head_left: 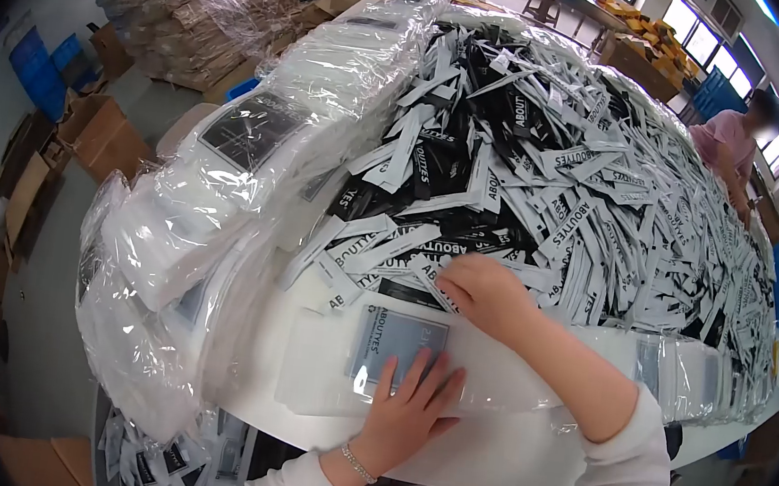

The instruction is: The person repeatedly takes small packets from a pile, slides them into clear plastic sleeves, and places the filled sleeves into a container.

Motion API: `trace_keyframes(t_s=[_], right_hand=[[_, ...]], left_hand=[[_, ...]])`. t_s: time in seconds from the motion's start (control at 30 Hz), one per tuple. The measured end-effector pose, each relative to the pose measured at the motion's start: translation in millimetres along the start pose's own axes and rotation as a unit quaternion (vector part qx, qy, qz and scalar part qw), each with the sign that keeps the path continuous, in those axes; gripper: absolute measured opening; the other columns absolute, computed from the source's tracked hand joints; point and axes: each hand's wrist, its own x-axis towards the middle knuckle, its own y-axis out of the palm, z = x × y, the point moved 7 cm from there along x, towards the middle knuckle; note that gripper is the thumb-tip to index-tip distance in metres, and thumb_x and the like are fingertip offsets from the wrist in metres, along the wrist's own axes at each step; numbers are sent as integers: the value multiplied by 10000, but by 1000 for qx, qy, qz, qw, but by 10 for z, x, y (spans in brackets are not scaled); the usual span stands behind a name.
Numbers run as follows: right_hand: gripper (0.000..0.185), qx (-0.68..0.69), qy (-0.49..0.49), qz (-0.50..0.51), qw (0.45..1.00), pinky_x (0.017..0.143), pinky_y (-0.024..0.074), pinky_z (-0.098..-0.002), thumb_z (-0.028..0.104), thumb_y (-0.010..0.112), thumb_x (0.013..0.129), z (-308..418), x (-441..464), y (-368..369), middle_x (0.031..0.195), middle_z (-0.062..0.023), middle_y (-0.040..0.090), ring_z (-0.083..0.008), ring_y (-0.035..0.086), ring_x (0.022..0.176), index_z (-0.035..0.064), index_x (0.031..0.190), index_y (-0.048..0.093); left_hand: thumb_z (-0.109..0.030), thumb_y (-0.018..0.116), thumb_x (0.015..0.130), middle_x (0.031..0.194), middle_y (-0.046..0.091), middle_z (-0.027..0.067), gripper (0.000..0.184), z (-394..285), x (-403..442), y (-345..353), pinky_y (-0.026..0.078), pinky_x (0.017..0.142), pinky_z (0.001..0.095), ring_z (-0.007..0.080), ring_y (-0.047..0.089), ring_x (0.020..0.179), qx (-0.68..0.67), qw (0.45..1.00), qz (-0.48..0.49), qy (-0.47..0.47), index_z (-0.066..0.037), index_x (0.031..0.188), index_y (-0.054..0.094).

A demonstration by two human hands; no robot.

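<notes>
My left hand (405, 415), wearing a bracelet, lies with its fingers spread on a clear plastic bag (320, 359) on the near part of the table. A grey-blue label (398, 344) reading ABOUTYES shows through the bag beside the fingertips. Just beyond it, my right hand (489, 293) is bent down at the near edge of the heap, thumb and fingers pinched on a slim white sachet (428, 274); the fingertips are partly hidden. Black and white printed sachets (582, 221) form the large heap ahead.
Stacked clear bags with dark labels (254, 134) line the table's left side. More bags (680, 373) lie at the right front. A bin of sachets (158, 456) sits below left. Wrapped bundles (205, 15) and cartons (102, 137) stand on the floor. Another person (728, 141) is at the far right.
</notes>
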Motion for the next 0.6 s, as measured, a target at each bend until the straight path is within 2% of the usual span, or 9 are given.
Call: trace_keyframes(t_s=[0.03, 0.1, 0.2, 0.3, 0.33, 0.43, 0.5, 0.53, 0.6], right_hand=[[195, 2, -20, -25, 999, 725, 452, -371, 142, 603, 767, 28, 193, 73, 966, -109, 586, -266, 557, 851, 46, 936, 589], [182, 2, -133, -52, 990, 702, 469, -363, 132, 582, 766, 287, 533, 267, 960, -110, 579, -271, 573, 808, 36, 921, 582], [164, -97, -203, 43, 973, 660, 477, -361, 137, 565, 761, 366, 761, 752, 919, -112, 563, -287, 574, 767, 26, 882, 567], [115, -70, -212, -2, 975, 604, 472, -340, 146, 543, 731, 376, 685, 668, 790, -90, 494, -259, 557, 737, 54, 798, 527], [106, -41, -237, -56, 969, 570, 468, -324, 154, 541, 761, 403, 658, 482, 795, -88, 495, -256, 559, 695, 57, 797, 520], [183, -49, -47, -85, 994, 609, 462, -349, 189, 611, 770, 151, 764, -3, 789, -109, 542, -282, 574, 697, 27, 808, 536], [250, 19, 41, -56, 997, 624, 457, -334, 249, 646, 768, -179, 870, -157, 779, -120, 571, -279, 575, 701, 28, 846, 557], [266, 106, 88, 21, 990, 640, 455, -314, 268, 659, 762, -231, 919, -161, 796, -125, 594, -280, 575, 708, 29, 864, 601], [183, 62, -3, 0, 998, 663, 461, -324, 183, 628, 771, -357, 1098, -228, 802, -124, 608, -268, 589, 754, 27, 866, 638]], left_hand=[[-449, 593, 733, 1274, 439, 80, 576, 4, -4, 6, 205, 989, 500, 263, 383, 1191, -4, 1000, 0, -3, -173, 1228, 490], [-453, 581, 741, 1266, 449, 74, 564, 15, 13, 1, 207, 988, 495, 261, 395, 1182, -8, 1000, -3, -7, -174, 1223, 495], [-454, 574, 750, 1249, 467, 69, 547, 31, 27, -33, 210, 986, 483, 252, 416, 1164, -14, 1000, -6, -18, -177, 1216, 502], [-449, 574, 755, 1236, 480, 65, 536, 44, 16, -32, 207, 991, 474, 239, 428, 1153, -24, 999, -17, -24, -182, 1215, 504], [-448, 575, 756, 1235, 482, 64, 535, 51, 21, -29, 206, 992, 473, 237, 430, 1152, -25, 999, -16, -23, -183, 1215, 504], [-445, 579, 757, 1234, 485, 61, 532, 55, 38, -34, 203, 995, 470, 231, 434, 1150, -32, 999, -12, -24, -184, 1214, 506], [-445, 581, 756, 1233, 487, 58, 533, 54, 45, -37, 201, 997, 468, 229, 433, 1153, -31, 999, -7, -23, -183, 1214, 507], [-445, 582, 756, 1234, 487, 57, 530, 53, 47, -35, 202, 997, 467, 228, 431, 1156, -33, 999, -7, -23, -182, 1211, 510], [-445, 583, 756, 1237, 487, 56, 526, 58, 46, -27, 203, 997, 466, 226, 428, 1162, -35, 999, -8, -25, -180, 1205, 515]])
